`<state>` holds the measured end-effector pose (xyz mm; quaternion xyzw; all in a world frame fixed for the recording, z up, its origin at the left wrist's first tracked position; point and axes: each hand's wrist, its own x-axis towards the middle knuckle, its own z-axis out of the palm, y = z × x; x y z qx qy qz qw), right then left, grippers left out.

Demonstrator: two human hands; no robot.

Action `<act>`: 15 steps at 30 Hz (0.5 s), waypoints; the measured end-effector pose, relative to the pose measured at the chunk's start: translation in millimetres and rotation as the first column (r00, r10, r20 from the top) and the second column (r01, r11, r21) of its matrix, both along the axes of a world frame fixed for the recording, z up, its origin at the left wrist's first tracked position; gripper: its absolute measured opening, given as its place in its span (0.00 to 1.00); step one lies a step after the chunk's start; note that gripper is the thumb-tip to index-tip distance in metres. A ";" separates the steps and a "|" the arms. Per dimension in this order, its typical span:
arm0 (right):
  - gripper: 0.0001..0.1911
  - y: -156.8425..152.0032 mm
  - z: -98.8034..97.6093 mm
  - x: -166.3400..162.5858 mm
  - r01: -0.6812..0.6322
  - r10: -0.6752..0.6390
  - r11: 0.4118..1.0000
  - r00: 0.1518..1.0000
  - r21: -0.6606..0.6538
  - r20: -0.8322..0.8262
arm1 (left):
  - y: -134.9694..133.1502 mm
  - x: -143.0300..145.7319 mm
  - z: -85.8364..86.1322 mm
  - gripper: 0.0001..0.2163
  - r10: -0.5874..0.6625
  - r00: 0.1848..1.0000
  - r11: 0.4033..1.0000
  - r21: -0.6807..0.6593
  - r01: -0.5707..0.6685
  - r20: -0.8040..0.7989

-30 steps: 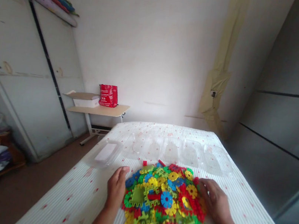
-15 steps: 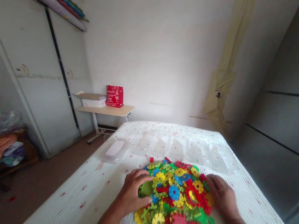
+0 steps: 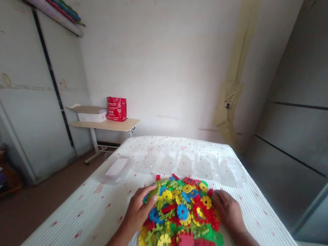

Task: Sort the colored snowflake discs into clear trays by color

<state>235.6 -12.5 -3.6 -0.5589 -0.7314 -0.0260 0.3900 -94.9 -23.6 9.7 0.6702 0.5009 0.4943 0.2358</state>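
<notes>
A heap of colourful plastic building pieces [image 3: 179,229] lies on the white ribbed tabletop cover, with flower-shaped discs and toothed squares in red, yellow, blue and green. At the heap's left edge is my left hand [image 3: 138,206], its thumb and forefinger closed on an olive-green plastic piece [image 3: 151,196], mostly hidden by the fingers. A blue flower disc [image 3: 155,215] shows just beside that thumb. My right hand [image 3: 229,209] rests against the heap's right side, fingers loosely bent and touching red pieces; nothing is visibly gripped in it. A pink toothed square [image 3: 186,245] lies at the front.
Behind the heap stands a row of clear plastic trays [image 3: 185,163]. Farther left is a clear container [image 3: 116,169] with something pale in it. A small side table [image 3: 120,124] holds a red bag [image 3: 116,109] and a white box [image 3: 92,115]. Grey cabinets flank both sides.
My left thumb and forefinger have closed on the green piece and drawn it up, baring the blue disc beneath. My right hand stays at the heap's edge. The view has turned slightly right.
</notes>
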 end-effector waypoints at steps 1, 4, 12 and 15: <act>0.19 0.8 -1.6 0.6 0.006 -0.006 1.000 1.000 -0.006 0.003 | 3.2 1.8 2.8 0.17 -0.002 0.998 0.999 -0.039 0.004 0.070; 0.19 2.1 -4.5 0.9 0.011 -0.011 0.999 1.000 -0.031 0.013 | 13.1 8.7 19.4 0.18 0.003 0.962 0.992 -0.119 0.031 0.274; 0.18 0.4 -1.4 -2.1 -0.035 0.035 0.999 0.999 0.002 0.038 | 26.0 9.6 34.2 0.23 0.323 0.814 0.943 -0.237 -0.234 0.482; 0.16 1.6 4.9 -4.7 -0.032 0.031 0.999 0.999 0.025 0.030 | 25.1 -2.9 21.8 0.25 0.379 0.802 0.920 -0.285 -0.270 0.462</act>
